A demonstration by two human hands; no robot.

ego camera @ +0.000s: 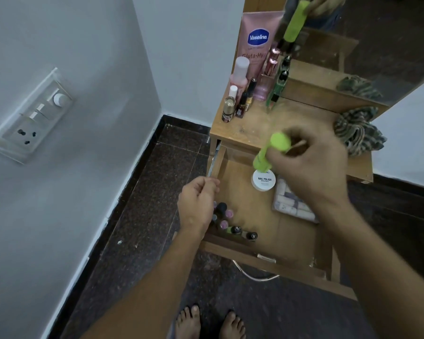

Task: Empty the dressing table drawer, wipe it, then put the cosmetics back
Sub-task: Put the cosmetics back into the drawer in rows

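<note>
Grey walls [83,167], dark floor [145,216], and the wooden table [255,128] sits right of centre with its drawer [291,231] pulled out toward me. Right hand [311,167] is up at centre right, fingers wrapped round a green tube [277,145], blurred, held over the drawer's back end. Just below it in the drawer lies a white tub [263,180], with a clear pouch [291,204] beside it, partly under my wrist. Left hand [196,204] hangs at the drawer's left wall, fingers loosely curled, nothing in it that I can see. Small polish bottles [227,221] cluster in the drawer corner right beside that hand. On the tabletop: a Vaseline tube [257,37], more bottles [238,99], and a cloth [357,133] at the right.
</note>
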